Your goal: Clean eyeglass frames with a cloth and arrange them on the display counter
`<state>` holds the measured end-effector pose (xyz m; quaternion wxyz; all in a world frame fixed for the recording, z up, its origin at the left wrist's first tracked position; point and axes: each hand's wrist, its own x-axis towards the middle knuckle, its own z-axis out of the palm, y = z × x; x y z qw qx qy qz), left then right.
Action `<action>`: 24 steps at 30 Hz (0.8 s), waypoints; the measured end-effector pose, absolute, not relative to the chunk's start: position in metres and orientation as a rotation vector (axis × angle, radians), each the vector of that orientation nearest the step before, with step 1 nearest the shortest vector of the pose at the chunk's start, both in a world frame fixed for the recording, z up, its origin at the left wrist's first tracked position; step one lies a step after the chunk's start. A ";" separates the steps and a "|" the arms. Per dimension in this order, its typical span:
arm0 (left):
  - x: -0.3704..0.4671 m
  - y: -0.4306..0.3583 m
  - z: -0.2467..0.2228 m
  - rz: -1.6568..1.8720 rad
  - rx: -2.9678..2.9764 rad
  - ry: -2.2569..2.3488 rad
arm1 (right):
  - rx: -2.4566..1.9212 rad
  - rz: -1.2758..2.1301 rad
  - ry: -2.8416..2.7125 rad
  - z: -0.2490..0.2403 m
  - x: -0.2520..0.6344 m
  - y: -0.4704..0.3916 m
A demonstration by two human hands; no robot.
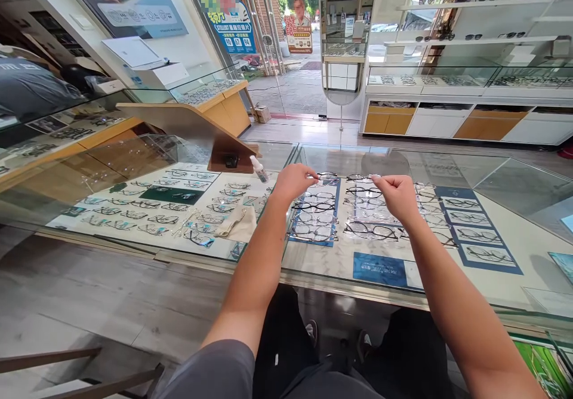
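Over the glass counter (329, 263), eyeglasses (370, 230) near left hand (292, 181), right hand (399, 197).

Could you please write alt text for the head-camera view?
A person's bare left hand and right hand pinch dark-rimmed eyeglasses over a clear glass display counter lined with spectacles. A small clear, white-topped bottle sits to their left.

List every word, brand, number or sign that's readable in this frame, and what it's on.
"STELLEST": blue poster by the doorway, its last letters soft
"67": middle figure on that poster; the figures beside it are blurred
"HOYA": small, on the brown poster
Too small or blurred to read: wall poster, blue card, spray bottle, gray shirt
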<state>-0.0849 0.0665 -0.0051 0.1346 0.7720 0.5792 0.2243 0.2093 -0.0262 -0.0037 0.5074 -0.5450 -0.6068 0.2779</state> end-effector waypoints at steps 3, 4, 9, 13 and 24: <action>-0.076 0.053 0.004 0.919 2.060 1.482 | -1.248 0.726 -1.443 0.000 0.209 -0.029; -0.069 0.048 0.006 1.005 1.963 1.413 | -1.210 0.740 -1.441 0.001 0.208 -0.031; -0.021 0.017 0.005 1.309 1.570 1.129 | -1.073 0.735 -1.393 0.003 0.192 -0.041; 0.002 -0.001 -0.001 1.371 1.451 1.015 | -1.057 0.932 -1.437 0.001 0.183 -0.044; -0.002 0.007 -0.006 1.368 1.607 0.904 | -1.043 0.912 -1.356 0.003 0.188 -0.038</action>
